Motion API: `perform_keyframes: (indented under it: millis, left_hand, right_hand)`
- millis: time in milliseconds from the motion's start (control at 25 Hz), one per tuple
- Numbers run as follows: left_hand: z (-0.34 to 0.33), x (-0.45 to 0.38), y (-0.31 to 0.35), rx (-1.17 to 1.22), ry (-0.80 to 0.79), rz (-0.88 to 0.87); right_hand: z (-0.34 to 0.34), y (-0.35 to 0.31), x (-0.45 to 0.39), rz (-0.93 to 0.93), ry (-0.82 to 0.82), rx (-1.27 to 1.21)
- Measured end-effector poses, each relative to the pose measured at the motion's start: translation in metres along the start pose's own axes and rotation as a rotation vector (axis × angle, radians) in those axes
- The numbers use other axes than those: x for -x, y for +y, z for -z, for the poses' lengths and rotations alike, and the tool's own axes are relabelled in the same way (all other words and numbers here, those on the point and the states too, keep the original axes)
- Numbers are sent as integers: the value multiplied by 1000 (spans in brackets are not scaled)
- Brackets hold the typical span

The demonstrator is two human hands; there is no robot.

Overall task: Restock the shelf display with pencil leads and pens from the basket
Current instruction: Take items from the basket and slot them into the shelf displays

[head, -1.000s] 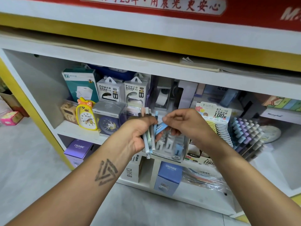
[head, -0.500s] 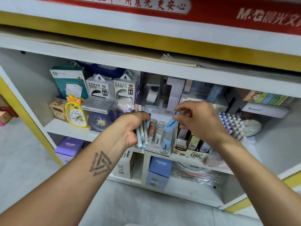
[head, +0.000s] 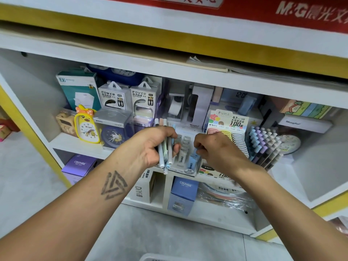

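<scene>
Left hand (head: 150,146) holds pens (head: 165,147) before "2B" lead display (head: 189,166).

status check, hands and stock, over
Left hand gripping a bundle of pens, upright. Right hand pinching a blue lead case at the clear lead display. Nothing blocking the slot.
</scene>
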State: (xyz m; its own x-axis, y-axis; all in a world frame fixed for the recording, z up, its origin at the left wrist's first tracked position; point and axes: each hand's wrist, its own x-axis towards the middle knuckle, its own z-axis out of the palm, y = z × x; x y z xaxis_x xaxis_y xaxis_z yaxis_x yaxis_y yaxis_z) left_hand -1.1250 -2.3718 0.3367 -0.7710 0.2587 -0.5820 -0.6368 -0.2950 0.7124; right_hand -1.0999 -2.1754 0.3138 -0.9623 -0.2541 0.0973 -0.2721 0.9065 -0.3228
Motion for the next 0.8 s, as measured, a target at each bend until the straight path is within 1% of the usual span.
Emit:
perform_keyframes:
  millis: [160, 360, 440, 520, 640, 680, 720, 760, 800]
  left_hand:
    - [0, 1, -1, -16, -10, 2]
    - [2, 2, -1, -36, -19, 2]
    - [2, 3, -1, -46, -23, 3]
    - [2, 5, -1, -61, -34, 15]
    - [1, 8, -1, -88, -61, 23]
    - [1, 9, -1, -90, -72, 23]
    - [1, 9, -1, -89, -87, 24]
    - [1, 9, -1, -90, -104, 27]
    - [0, 10, -2, -89, -123, 32]
  right_hand:
    - [-2, -2, -1, 36, 8, -28]
    - [-3, -3, 0, 43, 43, 62]
    - [-1, -3, 0, 46, 44, 53]
    - [-1, -3, -1, 38, -4, 45]
    - [-6, -8, -2, 3, -139, 146]
    - [-6, -9, -2, -4, -143, 156]
    - [-4, -11, -3, -5, -104, 120]
    - [-1, -13, -4, -30, -28, 4]
    - [3, -16, -5, -101, 45, -210]
